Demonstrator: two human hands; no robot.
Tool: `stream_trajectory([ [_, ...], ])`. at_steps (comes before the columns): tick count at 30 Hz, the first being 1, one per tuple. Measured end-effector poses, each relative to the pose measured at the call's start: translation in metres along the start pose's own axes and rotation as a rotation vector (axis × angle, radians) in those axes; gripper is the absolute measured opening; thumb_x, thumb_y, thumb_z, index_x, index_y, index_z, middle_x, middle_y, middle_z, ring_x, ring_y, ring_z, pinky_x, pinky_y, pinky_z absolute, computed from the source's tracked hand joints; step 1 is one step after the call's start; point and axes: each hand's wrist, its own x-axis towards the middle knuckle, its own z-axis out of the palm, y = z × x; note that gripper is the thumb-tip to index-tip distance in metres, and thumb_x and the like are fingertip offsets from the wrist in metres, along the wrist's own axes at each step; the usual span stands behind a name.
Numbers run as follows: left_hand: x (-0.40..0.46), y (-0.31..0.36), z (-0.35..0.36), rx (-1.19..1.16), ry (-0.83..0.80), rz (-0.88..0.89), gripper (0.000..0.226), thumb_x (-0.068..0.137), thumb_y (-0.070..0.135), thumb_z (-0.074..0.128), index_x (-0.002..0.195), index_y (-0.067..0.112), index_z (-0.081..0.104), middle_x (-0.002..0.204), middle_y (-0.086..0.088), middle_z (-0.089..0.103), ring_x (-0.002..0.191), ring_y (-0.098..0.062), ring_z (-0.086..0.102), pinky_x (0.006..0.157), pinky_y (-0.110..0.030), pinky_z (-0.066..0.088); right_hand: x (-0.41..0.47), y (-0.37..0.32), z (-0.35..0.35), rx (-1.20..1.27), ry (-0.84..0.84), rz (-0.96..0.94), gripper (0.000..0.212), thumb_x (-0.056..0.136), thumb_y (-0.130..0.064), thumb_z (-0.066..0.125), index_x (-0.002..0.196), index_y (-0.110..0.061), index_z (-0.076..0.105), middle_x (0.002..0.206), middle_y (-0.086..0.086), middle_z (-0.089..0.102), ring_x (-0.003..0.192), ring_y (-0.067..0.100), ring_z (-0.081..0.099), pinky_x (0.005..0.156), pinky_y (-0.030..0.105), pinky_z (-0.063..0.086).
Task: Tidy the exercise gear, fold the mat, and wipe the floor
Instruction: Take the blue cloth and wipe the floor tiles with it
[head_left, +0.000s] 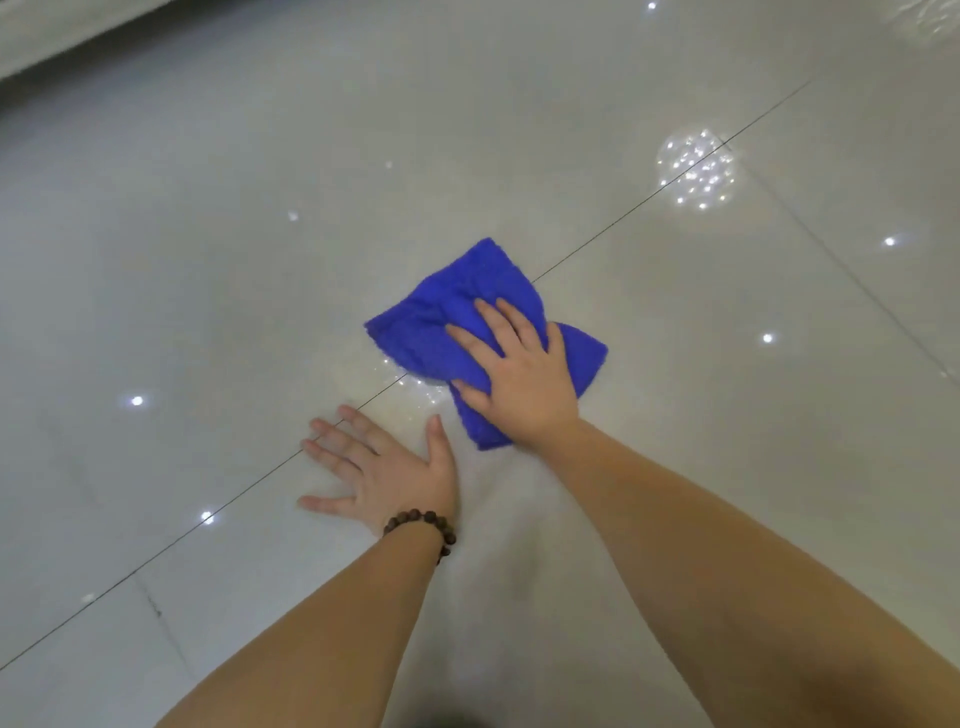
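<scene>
Floor (260, 234): glossy pale tile, one dark grout line running from 7 o'clock up to 1 o'clock across the view, ceiling lights mirrored in it. A damp, glittering patch sits on the grout line just at 8 o'clock of the cloth.

Blue cloth (431, 332): bunched microfibre near centre frame, lying on the floor astride the grout line, corners splayed toward 11 and 3 o'clock.

Right hand (519, 374): palm down on the cloth, grip spread, fingers straight and pressing toward 11 o'clock, not pinching.

Left hand (384, 467): at 7 o'clock of the cloth, just beside it, grip spread flat on bare tile as a brace; a beaded bracelet (423, 522) on the wrist.

Step in hand, as I judge it: wiping. To do it well, flatten the bunched cloth for fuller contact, keep even palm pressure, run overlapping strokes over the wet patch, and shift the brace hand off damp tile.

Containers: none in view; no gear or mat seen.
</scene>
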Motion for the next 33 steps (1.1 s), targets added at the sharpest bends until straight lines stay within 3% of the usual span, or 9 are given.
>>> stream_trajectory([
  [3,-0.002,0.002,-0.003,0.001,-0.03,-0.003,0.096,0.086,0.073,0.02,0.151,0.012,-0.017,0.158,-0.013,-0.023,0.144,-0.029,-0.025,0.105,-0.072,-0.011,-0.025,0.065,-0.008,0.014,0.021,0.15,0.063,0.085,-0.064,0.028,0.143,-0.041,0.032,0.156,-0.003,0.025,0.142,0.021,0.021,0.108,0.056,0.022],
  [6,-0.001,0.0,-0.001,0.034,-0.036,-0.005,0.1,0.084,0.076,0.019,0.151,0.012,-0.018,0.158,-0.014,-0.023,0.144,-0.03,-0.025,0.105,-0.074,-0.009,-0.086,0.158,-0.024,0.08,0.031,0.712,0.064,0.089,-0.065,0.036,0.147,-0.039,0.024,0.158,-0.002,0.016,0.144,0.02,0.013,0.11,0.057,0.017],
  [9,0.002,0.0,0.002,0.065,-0.04,-0.011,0.101,0.081,0.077,0.017,0.151,0.012,-0.016,0.159,-0.015,-0.019,0.145,-0.031,-0.022,0.105,-0.075,-0.007,-0.125,0.17,-0.031,0.203,0.037,1.145,0.069,0.089,-0.065,0.034,0.149,-0.035,0.018,0.159,0.002,0.008,0.146,0.022,0.005,0.111,0.061,0.012],
  [11,0.001,0.001,0.003,0.088,-0.044,-0.006,0.101,0.081,0.077,0.016,0.151,0.013,-0.015,0.159,-0.015,-0.019,0.146,-0.031,-0.021,0.104,-0.075,-0.007,-0.122,0.122,-0.013,0.135,0.102,1.067,0.066,0.09,-0.062,0.036,0.149,-0.034,0.023,0.159,0.004,0.014,0.145,0.024,0.01,0.11,0.062,0.015],
  [15,-0.004,0.001,-0.007,0.151,-0.06,0.009,0.098,0.085,0.073,0.023,0.152,0.012,-0.012,0.159,-0.016,-0.017,0.146,-0.033,-0.017,0.105,-0.076,-0.003,-0.116,0.013,0.012,0.032,0.055,0.505,0.061,0.086,-0.062,0.037,0.142,-0.038,0.036,0.154,0.002,0.029,0.142,0.024,0.025,0.108,0.057,0.02],
  [17,-0.021,-0.001,-0.011,0.198,-0.087,0.172,0.09,0.092,0.062,0.032,0.153,0.011,-0.009,0.159,-0.017,-0.015,0.147,-0.036,-0.013,0.108,-0.072,0.002,-0.124,0.016,0.007,0.059,-0.018,0.438,0.061,0.087,-0.063,0.039,0.144,-0.041,0.031,0.157,-0.002,0.022,0.144,0.02,0.019,0.11,0.056,0.018],
  [20,-0.084,-0.002,-0.004,0.243,-0.177,0.655,0.09,0.093,0.056,0.042,0.153,0.013,-0.01,0.159,-0.017,-0.017,0.147,-0.032,-0.014,0.113,-0.066,0.001,-0.163,0.057,0.001,0.097,-0.043,0.616,0.065,0.088,-0.065,0.038,0.147,-0.044,0.018,0.159,-0.006,0.009,0.146,0.016,0.006,0.112,0.055,0.014],
  [24,-0.179,0.012,0.032,0.412,-0.335,0.972,0.11,0.082,0.078,0.035,0.144,0.014,-0.029,0.154,-0.018,-0.032,0.142,-0.033,-0.029,0.111,-0.067,-0.008,-0.257,0.118,-0.007,0.193,-0.074,0.955,0.073,0.086,-0.069,0.038,0.148,-0.044,0.01,0.16,-0.006,0.0,0.146,0.016,-0.002,0.112,0.057,0.013],
  [33,-0.212,0.008,0.086,0.609,-0.21,1.068,0.101,0.079,0.084,0.007,0.145,0.016,-0.029,0.155,-0.015,-0.029,0.141,-0.031,-0.033,0.104,-0.074,-0.008,-0.43,0.25,-0.008,0.367,-0.077,1.504,0.079,0.085,-0.069,0.039,0.149,-0.04,0.003,0.16,-0.002,-0.006,0.146,0.02,-0.004,0.113,0.06,0.009],
])
